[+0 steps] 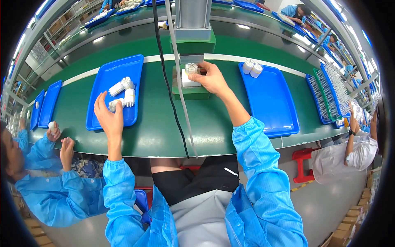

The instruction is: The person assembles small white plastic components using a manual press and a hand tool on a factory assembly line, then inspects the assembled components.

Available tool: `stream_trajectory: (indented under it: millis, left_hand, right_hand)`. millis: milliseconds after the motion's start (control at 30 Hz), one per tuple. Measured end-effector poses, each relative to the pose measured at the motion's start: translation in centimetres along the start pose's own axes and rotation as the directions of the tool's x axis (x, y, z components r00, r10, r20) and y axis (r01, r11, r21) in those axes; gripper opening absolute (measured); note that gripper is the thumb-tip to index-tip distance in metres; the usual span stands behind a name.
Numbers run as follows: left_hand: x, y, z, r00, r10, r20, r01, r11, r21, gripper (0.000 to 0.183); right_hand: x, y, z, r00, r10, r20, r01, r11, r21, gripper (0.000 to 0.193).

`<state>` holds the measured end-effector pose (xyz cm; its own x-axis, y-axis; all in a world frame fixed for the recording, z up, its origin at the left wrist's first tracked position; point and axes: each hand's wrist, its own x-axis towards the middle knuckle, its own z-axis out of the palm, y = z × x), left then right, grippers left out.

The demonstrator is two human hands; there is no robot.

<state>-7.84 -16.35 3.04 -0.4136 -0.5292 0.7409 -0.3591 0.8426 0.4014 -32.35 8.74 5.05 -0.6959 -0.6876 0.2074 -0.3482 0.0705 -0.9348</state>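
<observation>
My right hand [212, 78] is closed on a white cylindrical part [191, 68], thumb and fingers at its side. That part stands upright on a white block [190, 80] under the head of a bench press [192, 37]. My left hand [108, 115] is over the left blue tray [95, 117], fingers apart, with one white cylindrical part [115, 105] beside its thumb and partly hidden by it. Several similar white parts [129, 96] with thin prongs lie in that tray. In the right blue tray [269, 99], two white parts [252, 68] stand at the far left corner.
A black cable [166, 82] and a grey hose [180, 82] hang before the press, between my hands. At left, a co-worker's hand [53, 132] holds a white piece near more blue trays [50, 103]. Racks of small parts [329, 92] stand at right, beside another person. A red stool [302, 164] is below.
</observation>
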Motion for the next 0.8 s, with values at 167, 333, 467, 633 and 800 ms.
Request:
stream_trajectory:
  millis: [167, 333, 467, 633, 800]
  left_hand:
    - [0.2, 8.1, 2.4, 0.982, 0.170, 0.086, -0.108, 0.868, -0.484, 0.050]
    - [0.1, 13.4, 9.1, 0.925, 0.247, 0.288, -0.009, 0.775, -0.632, 0.047]
    - [0.0, 13.4, 11.9, 0.895, 0.290, 0.339, 0.020, 0.733, -0.680, 0.043]
    - [-0.3, 14.3, 11.5, 0.872, 0.286, 0.397, 0.112, 0.673, -0.731, 0.032]
    - [-1.0, 14.2, 12.2, 0.892, 0.281, 0.355, 0.090, 0.659, -0.747, 0.030]
  right_hand:
    - [-1.2, 1.2, 1.6, 0.974, -0.120, -0.190, 0.136, 0.988, 0.073, 0.052]
    - [-2.0, 2.7, 2.5, 0.911, -0.261, -0.319, 0.255, 0.965, -0.061, 0.048]
    - [-2.3, 2.4, 2.9, 0.910, -0.261, -0.323, 0.248, 0.965, -0.082, 0.043]
    - [-2.5, 2.7, 2.4, 0.884, -0.332, -0.330, 0.268, 0.937, -0.225, 0.039]
    - [-2.5, 3.0, 2.6, 0.879, -0.347, -0.328, 0.274, 0.929, -0.250, 0.033]
